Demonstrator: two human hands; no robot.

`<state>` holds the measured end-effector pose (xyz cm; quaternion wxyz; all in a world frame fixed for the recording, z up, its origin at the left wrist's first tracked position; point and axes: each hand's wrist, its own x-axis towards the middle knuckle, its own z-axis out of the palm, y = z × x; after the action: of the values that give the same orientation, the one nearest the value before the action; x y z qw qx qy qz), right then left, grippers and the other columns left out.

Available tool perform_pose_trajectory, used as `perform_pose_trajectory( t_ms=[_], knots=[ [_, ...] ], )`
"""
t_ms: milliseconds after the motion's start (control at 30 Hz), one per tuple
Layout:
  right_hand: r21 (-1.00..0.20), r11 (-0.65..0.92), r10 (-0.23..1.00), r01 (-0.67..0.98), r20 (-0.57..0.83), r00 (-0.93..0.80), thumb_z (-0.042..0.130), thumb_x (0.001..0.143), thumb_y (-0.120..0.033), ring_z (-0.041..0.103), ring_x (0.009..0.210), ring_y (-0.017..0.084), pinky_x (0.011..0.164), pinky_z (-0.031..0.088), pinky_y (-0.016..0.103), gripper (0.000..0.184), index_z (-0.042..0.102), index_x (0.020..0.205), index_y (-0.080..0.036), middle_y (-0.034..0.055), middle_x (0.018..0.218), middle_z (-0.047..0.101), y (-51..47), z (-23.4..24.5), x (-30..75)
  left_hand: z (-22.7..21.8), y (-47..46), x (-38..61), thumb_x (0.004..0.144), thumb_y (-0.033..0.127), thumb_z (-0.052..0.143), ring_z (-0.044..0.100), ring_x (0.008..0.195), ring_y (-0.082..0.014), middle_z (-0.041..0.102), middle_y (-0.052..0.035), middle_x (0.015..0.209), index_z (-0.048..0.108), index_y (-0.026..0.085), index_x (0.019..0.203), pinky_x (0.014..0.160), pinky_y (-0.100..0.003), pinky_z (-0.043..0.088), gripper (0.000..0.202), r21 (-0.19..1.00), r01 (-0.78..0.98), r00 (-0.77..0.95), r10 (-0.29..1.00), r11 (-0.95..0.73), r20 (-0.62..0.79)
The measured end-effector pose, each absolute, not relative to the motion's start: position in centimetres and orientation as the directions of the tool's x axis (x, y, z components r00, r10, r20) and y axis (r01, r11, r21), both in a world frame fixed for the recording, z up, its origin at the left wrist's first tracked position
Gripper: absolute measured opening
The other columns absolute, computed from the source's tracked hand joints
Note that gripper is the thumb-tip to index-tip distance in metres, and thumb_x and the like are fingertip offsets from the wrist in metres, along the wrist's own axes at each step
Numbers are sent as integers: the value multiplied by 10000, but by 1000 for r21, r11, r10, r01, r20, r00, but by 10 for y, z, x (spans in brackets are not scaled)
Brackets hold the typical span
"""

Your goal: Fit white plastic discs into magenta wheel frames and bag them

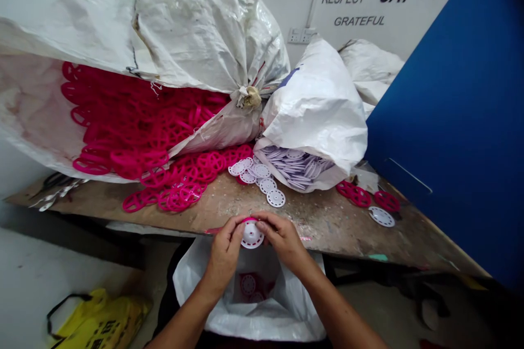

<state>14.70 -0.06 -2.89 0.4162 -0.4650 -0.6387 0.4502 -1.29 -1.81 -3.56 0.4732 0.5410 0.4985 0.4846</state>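
Between my left hand [228, 242] and my right hand [281, 234] is a white slotted plastic disc [252, 235] with a pink ring at its upper edge. Both hands pinch it by its sides, just over the table's front edge. Below them a white sack [216, 305] gapes open on my lap, with a few pink and white discs [248, 283] inside. Loose white discs [275, 198] lie on the table beyond my hands. To their left spreads a heap of pink spoked rings [180, 196].
A large sack [208, 27] spills pink rings at the left. Beside it, a smaller white sack [319, 114] holds white discs. A blue panel [454, 120] borders the wooden table [327, 223] on the right. A yellow bag [110, 319] sits on the floor.
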Motion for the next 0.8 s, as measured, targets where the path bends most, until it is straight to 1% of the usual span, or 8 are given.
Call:
perform_pose_trajectory(
  t_ms=[100,200,367,500,567,633,733,800],
  knots=[
    [-996,50,982,73,36,-184,531,855,-354,520,539,97,509,429,216,270,640,1044,-195,6,776,637,-2,-31,150,-37,-20,-13,848,382,519,623,966,-209,656,-83,1113,557,180,1183,813,-298,493,392,999,-14,115,992,46,-44],
    [-1000,26,975,-8,27,-223,570,826,-322,578,657,118,594,468,234,316,562,1120,-204,14,874,636,-8,-32,153,-42,-25,-13,806,371,586,663,814,-197,684,-84,1011,435,182,1287,677,-281,523,538,983,-85,242,961,162,-137],
    [-978,106,957,181,50,-287,617,788,-254,602,770,151,680,467,255,339,522,1110,-208,11,871,653,-25,-30,154,-52,-36,-14,805,344,589,657,687,-162,685,-60,858,497,160,1166,616,-247,504,416,987,-27,246,959,156,-145],
    [-897,223,909,383,48,-415,625,789,-288,613,832,176,727,469,283,354,562,1131,-219,29,937,660,-18,-32,169,-52,-47,-23,793,321,579,638,614,-144,683,-51,848,510,179,1176,536,-221,470,414,969,78,370,896,234,-246],
    [-798,310,915,517,102,-390,605,808,-329,606,876,197,747,464,306,345,586,1136,-224,50,987,656,0,-34,181,-46,-45,-34,752,308,631,609,551,-133,692,-41,874,538,212,1184,509,-227,454,452,954,260,379,892,153,-246],
    [-620,370,928,692,212,-306,573,832,-353,578,946,232,796,442,349,338,598,1138,-211,80,1066,645,24,-38,191,-37,-36,-53,739,306,655,611,591,-149,693,-35,911,584,238,1146,580,-261,477,419,876,480,299,947,-42,-118],
    [-298,355,912,886,319,-258,600,819,-342,530,1021,278,831,396,385,344,615,1132,-200,103,1177,611,52,-48,196,-25,-8,-91,849,262,512,604,913,-221,655,-73,1011,632,213,1040,844,-342,450,231,580,769,143,957,-268,253],
    [-146,346,900,927,332,-284,604,823,-332,532,999,274,803,379,364,298,637,1094,-214,90,1167,623,60,-56,196,-22,14,-116,862,196,461,549,990,-249,617,-102,1033,637,185,1007,891,-379,414,229,349,905,117,930,-245,349]
  ],
)
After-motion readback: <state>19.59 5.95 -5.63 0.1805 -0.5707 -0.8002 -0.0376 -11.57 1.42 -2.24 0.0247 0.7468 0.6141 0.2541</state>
